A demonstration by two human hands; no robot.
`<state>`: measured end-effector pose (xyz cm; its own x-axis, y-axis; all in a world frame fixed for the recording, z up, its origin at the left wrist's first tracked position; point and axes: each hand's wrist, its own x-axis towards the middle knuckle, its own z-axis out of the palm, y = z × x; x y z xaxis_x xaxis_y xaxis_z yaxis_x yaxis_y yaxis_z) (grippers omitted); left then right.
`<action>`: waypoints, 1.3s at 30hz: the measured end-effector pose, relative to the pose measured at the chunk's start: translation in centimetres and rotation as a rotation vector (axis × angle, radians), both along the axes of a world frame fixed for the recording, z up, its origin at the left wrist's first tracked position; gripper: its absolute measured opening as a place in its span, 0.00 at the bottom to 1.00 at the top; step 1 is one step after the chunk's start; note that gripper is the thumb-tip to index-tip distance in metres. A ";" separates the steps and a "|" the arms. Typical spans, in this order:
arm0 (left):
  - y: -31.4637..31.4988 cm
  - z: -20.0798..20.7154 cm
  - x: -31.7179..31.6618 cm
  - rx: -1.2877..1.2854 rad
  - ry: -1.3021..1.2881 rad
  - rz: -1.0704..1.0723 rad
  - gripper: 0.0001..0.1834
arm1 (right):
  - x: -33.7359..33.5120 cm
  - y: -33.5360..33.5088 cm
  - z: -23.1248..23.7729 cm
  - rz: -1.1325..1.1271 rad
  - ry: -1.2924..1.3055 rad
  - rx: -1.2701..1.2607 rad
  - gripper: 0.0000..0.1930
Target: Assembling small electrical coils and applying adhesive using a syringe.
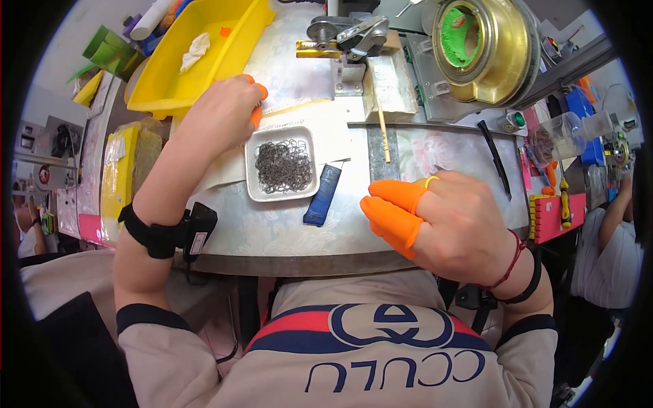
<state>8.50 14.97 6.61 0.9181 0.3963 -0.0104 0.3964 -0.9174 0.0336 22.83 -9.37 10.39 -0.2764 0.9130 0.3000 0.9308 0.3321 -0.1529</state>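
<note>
A white tray [250, 170] holds a tangled heap of small dark wire pieces [284, 166]. My left hand [228, 109] is just beyond its upper left corner, beside the yellow bin. Orange finger cots cover its fingertips, which are curled together; whatever they pinch, if anything, is hidden. My right hand [452, 221] is over the table's near right part, with orange cots on two fingers pressed together. A small dark tip shows past its knuckles, too little to name. Between the tray and my right hand lies a blue-wrapped tool [322, 196] with a thin metal point.
A yellow bin [153, 95] with a crumpled white piece stands far left. At the back are a small metal press [350, 37] and a brass-coloured round machine part [490, 75]. A wooden stick [383, 129] and a black pen-like rod [495, 160] lie nearby. Another person [605, 251] sits far right.
</note>
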 end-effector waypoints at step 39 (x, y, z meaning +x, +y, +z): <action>-7.9 5.4 7.2 -2.297 -1.519 -0.165 0.15 | 12.6 6.8 10.0 -0.311 0.026 0.424 0.10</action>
